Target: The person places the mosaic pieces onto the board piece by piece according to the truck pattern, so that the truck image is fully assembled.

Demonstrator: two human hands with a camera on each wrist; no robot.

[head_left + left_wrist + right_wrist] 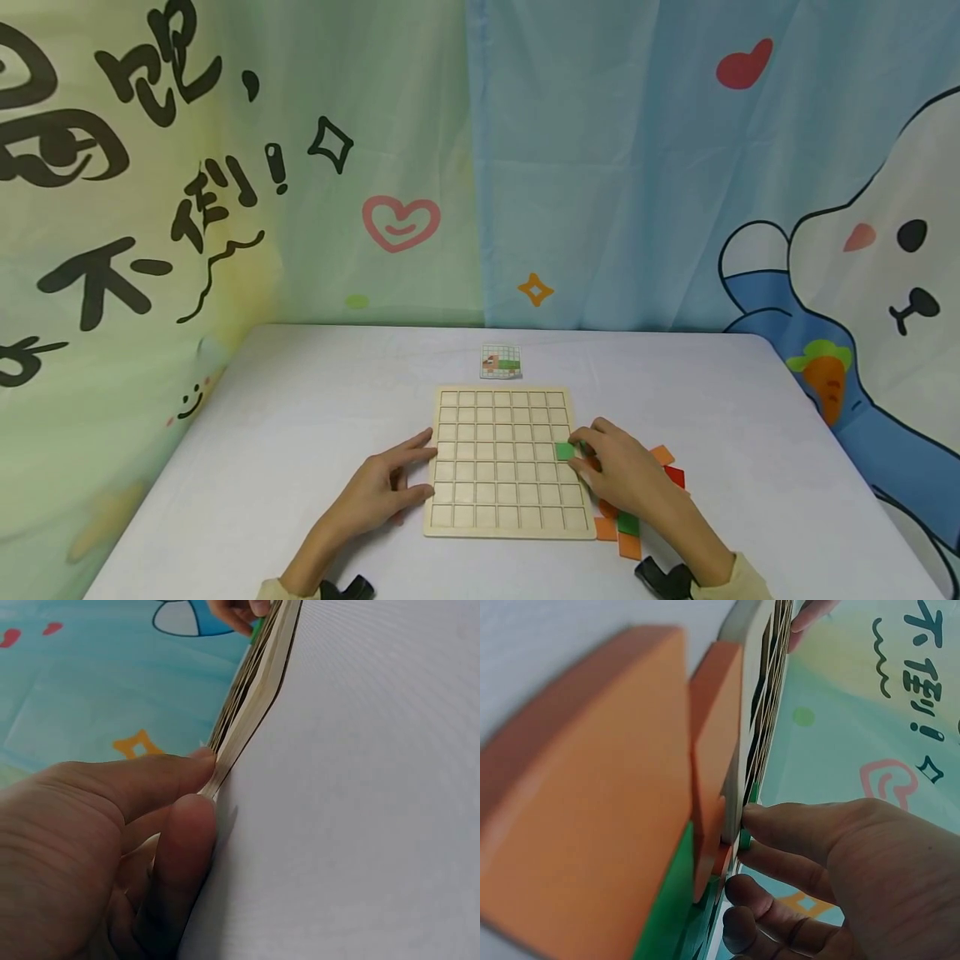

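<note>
A square-celled wooden grid board (502,467) lies flat on the white table. One green square tile (565,451) sits in a cell by its right edge. My right hand (618,462) is at that edge, pinching a second green tile (745,838) between thumb and finger, mostly covered by the fingertips in the head view. At the opposite side, my left hand (382,479) rests its thumb and extended fingertips against the board's left edge; the left wrist view shows its fingertips (196,814) right at the wooden rim.
Several loose orange, red and green tiles (628,546) lie along the board's right side, partly beneath my right forearm. Behind the board is a small card (500,362) with a coloured grid picture. A printed curtain (570,167) hangs behind the table (337,375).
</note>
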